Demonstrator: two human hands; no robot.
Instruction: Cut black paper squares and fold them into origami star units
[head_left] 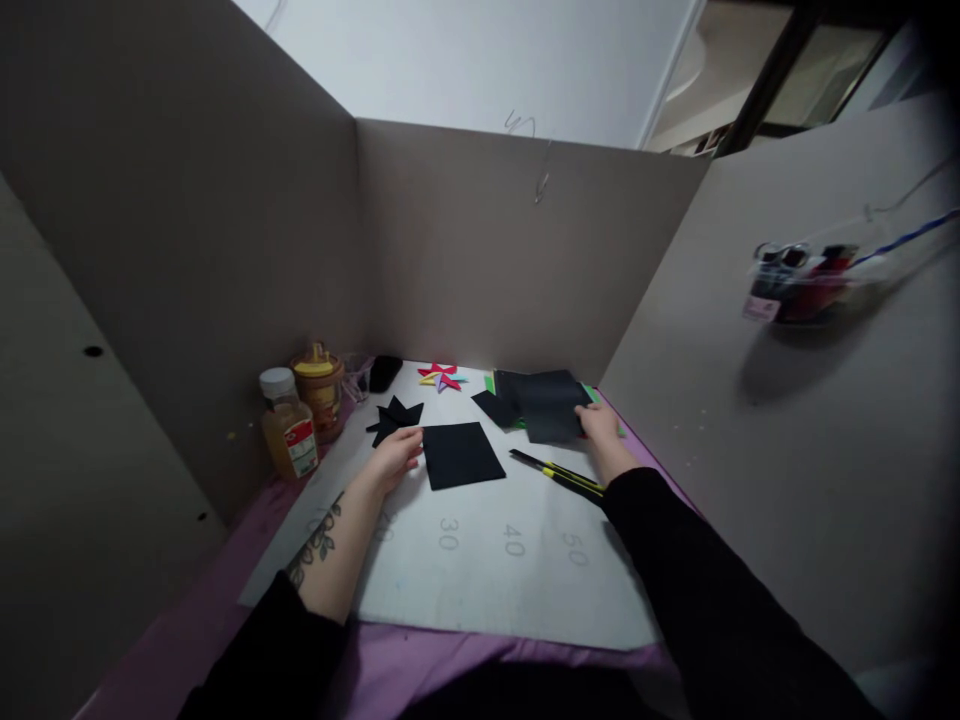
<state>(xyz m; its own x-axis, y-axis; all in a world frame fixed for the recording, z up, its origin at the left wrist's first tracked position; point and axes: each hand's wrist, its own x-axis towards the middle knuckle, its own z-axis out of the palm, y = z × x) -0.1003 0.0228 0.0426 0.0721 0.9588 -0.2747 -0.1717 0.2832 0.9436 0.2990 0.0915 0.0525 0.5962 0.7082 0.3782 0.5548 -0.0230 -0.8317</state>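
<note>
A flat black paper square [463, 456] lies on the white numbered board [480, 590]. My left hand [399, 455] is at its left edge, fingers close together; whether they grip it is too small to tell. My right hand [598, 424] pinches the right edge of a larger black sheet [553, 408], over a dark stack with green edges at the back right. A smaller black piece [495, 408] lies left of that sheet. Below my right hand are black-and-yellow scissors or tweezers [559, 473]. Behind my left hand sits a folded black star [396, 415].
A multicoloured paper star [441, 377] and a black object [386, 373] lie at the back. At the left stand a white-capped bottle [289, 425] and a brown-yellow container [319, 390]. Grey panels surround the board; a clear holder [810, 285] hangs on the right one.
</note>
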